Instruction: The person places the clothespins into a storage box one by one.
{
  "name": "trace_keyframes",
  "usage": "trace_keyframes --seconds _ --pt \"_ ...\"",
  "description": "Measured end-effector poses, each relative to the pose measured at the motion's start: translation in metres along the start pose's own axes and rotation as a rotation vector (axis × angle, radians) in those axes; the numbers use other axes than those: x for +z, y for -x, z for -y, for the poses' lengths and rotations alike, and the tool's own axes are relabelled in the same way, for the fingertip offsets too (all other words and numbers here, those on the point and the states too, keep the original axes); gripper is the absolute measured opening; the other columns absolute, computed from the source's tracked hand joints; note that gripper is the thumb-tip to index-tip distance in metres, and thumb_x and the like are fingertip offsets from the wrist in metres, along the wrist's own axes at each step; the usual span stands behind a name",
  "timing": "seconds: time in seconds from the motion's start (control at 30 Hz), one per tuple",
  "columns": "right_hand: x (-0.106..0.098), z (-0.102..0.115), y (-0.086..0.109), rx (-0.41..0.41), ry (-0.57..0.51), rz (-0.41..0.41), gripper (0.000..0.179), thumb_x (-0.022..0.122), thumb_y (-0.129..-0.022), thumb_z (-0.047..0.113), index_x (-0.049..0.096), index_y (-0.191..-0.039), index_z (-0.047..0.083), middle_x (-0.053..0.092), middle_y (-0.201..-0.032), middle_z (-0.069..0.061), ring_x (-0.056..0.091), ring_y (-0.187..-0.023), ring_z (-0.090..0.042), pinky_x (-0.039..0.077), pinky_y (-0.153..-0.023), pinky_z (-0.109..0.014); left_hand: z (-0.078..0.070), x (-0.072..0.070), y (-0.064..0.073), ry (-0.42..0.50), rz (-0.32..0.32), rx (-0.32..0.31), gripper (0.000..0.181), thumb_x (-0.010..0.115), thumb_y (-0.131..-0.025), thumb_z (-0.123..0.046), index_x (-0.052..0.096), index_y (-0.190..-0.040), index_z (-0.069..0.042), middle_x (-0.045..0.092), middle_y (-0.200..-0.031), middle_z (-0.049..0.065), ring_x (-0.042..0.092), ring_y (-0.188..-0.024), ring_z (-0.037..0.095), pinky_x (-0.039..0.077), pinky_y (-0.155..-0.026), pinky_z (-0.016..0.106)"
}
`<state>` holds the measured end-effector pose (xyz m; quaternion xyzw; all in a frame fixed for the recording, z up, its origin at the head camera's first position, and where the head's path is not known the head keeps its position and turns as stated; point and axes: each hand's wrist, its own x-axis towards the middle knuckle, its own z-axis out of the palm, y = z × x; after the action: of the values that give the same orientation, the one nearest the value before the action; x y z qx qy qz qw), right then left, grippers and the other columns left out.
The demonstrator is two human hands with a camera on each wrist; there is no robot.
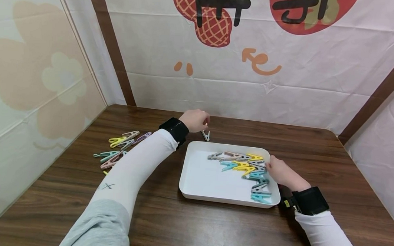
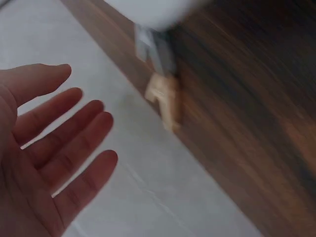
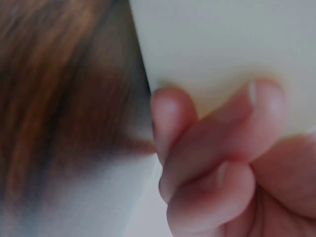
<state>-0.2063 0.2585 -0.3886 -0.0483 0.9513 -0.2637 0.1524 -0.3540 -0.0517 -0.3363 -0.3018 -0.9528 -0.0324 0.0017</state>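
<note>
A white rectangular tray [image 1: 207, 190] stands on the table, with several clothespins in grey, yellow, teal and pinkish beige gathered toward its right side, such as a yellow clothespin [image 1: 248, 169]. My right hand [image 1: 286, 174] grips the tray's right edge; its fingers [image 3: 222, 113] are curled against the white wall [image 3: 207, 44]. Beyond the tray's back left corner is my left hand [image 1: 195, 120], its fingers [image 2: 74, 143] spread and loosely bent with nothing between them. Near it on the table are a grey clothespin [image 1: 207, 136] and, blurred in the left wrist view, a beige clothespin [image 2: 167, 98].
Left of the tray, partly behind the left sleeve [image 1: 127, 178], lies a loose pile of clothespins, among them a yellow clothespin [image 1: 116, 141] and a pink clothespin [image 1: 110, 161]. A printed fabric wall [image 1: 218, 94] rises behind the wooden table [image 1: 315, 159].
</note>
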Motion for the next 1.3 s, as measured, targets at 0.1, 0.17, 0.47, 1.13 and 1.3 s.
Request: trace_keyframes --seconds 0.1,0.17,0.47,1.13,1.3 --pt "0.0 0.0 0.0 0.005 0.0 0.003 0.043 0.035 -0.105 0.012 0.026 -0.133 -0.019 0.051 -0.101 -0.026 0.054 -0.066 -0.022 0.045 -0.049 -0.034 0.012 0.012 -0.008 -0.033 0.006 -0.027 0.034 0.061 -0.093 -0.012 0.06 -0.128 -0.009 0.062 -0.121 0.007 0.059 -0.107 0.023 0.047 -0.085 0.038" --pt "0.0 0.0 0.0 0.004 0.004 0.004 0.043 0.036 -0.105 0.012 0.026 -0.133 -0.019 0.051 -0.101 -0.026 0.054 -0.066 -0.022 0.045 -0.049 -0.034 0.018 0.021 -0.013 -0.072 0.0 -0.036 0.042 0.061 -0.092 -0.009 0.056 -0.134 -0.011 0.058 -0.13 0.008 0.056 -0.115 0.025 0.048 -0.087 0.039" --pt "0.003 0.0 -0.001 0.011 0.0 -0.003 0.041 0.035 -0.105 0.011 0.027 -0.132 -0.018 0.052 -0.098 -0.023 0.053 -0.06 -0.022 0.045 -0.047 -0.034 0.025 0.046 -0.021 -0.318 0.045 0.02 0.057 0.066 -0.091 -0.012 0.046 -0.145 -0.018 0.04 -0.148 0.012 0.039 -0.134 0.03 0.048 -0.091 0.04" --pt "0.0 0.0 -0.004 0.033 0.021 0.0 0.044 0.036 -0.105 0.013 0.026 -0.133 -0.019 0.051 -0.1 -0.026 0.055 -0.066 -0.023 0.045 -0.05 -0.034 0.032 0.052 -0.027 -0.289 0.087 -0.112 0.035 0.062 -0.091 -0.007 0.062 -0.125 -0.006 0.059 -0.121 0.014 0.053 -0.115 0.029 0.048 -0.089 0.043" --pt "0.001 -0.001 -0.006 0.049 0.009 0.004 0.043 0.035 -0.105 0.013 0.026 -0.133 -0.018 0.051 -0.099 -0.024 0.053 -0.06 -0.022 0.045 -0.048 -0.033 0.033 0.051 -0.029 -0.24 0.093 -0.126 0.026 0.06 -0.091 -0.006 0.067 -0.116 -0.004 0.063 -0.113 0.013 0.059 -0.107 0.028 0.05 -0.086 0.042"
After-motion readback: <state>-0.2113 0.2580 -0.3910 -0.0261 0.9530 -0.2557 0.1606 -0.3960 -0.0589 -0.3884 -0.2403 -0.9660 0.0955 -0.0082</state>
